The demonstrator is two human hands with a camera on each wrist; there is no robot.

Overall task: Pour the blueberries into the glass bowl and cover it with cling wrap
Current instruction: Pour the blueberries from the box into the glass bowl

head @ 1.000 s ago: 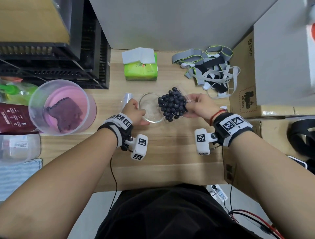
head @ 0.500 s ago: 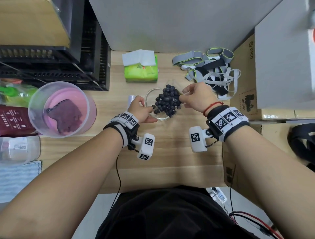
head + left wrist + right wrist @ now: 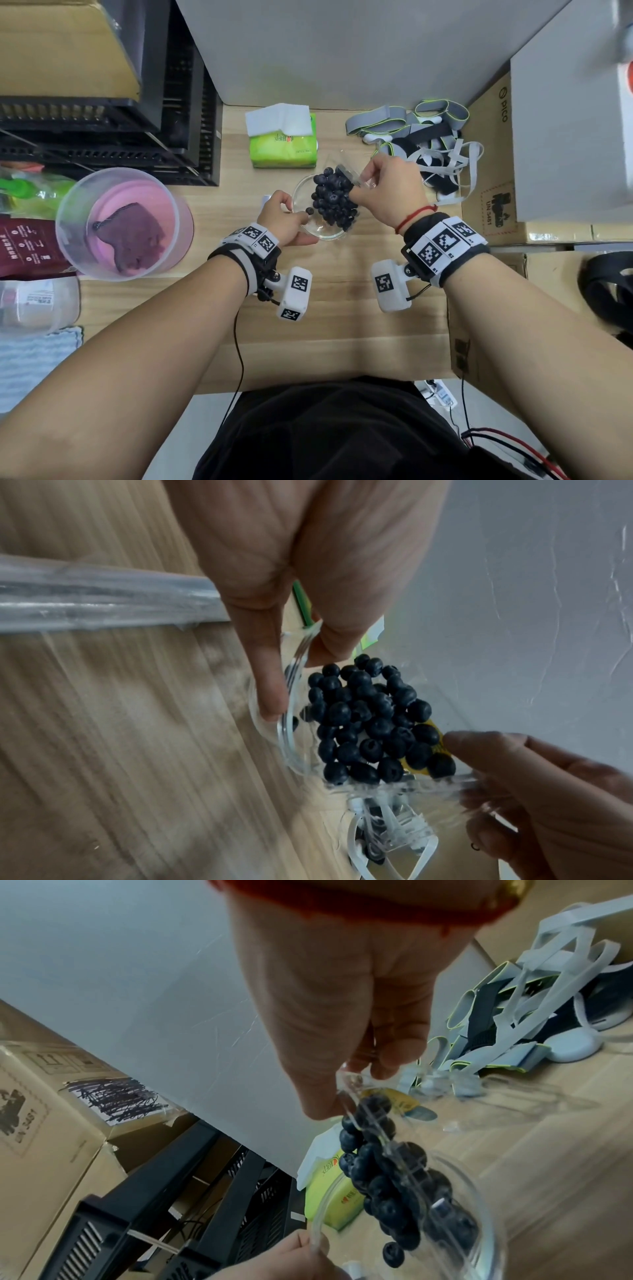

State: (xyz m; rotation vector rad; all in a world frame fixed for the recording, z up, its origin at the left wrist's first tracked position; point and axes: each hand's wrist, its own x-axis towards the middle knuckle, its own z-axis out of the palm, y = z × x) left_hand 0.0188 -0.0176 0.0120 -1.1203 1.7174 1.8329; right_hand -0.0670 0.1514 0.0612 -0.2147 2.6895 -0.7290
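A clear glass bowl (image 3: 322, 231) (image 3: 291, 739) (image 3: 479, 1231) stands on the wooden table (image 3: 342, 308). My left hand (image 3: 281, 222) (image 3: 284, 631) pinches its left rim between thumb and fingers. My right hand (image 3: 383, 195) (image 3: 342, 1053) grips a clear plastic container (image 3: 346, 173) (image 3: 352, 1085), tipped steeply over the bowl. Dark blueberries (image 3: 332, 202) (image 3: 369, 723) (image 3: 387, 1183) slide out of it in a heap; one berry (image 3: 309, 211) lies apart near the left rim. A cling wrap roll (image 3: 103, 599) lies on the table left of my left hand.
A green tissue pack (image 3: 282, 144) sits behind the bowl, a tangle of grey straps (image 3: 428, 144) at the back right. A large plastic tub with a purple cloth (image 3: 120, 222) stands to the left. Black crates (image 3: 102, 120) and cardboard boxes (image 3: 493, 192) border the table.
My right hand has carried the container over the bowl and tipped it further; berries now spill into the bowl. My left hand keeps its hold on the rim.
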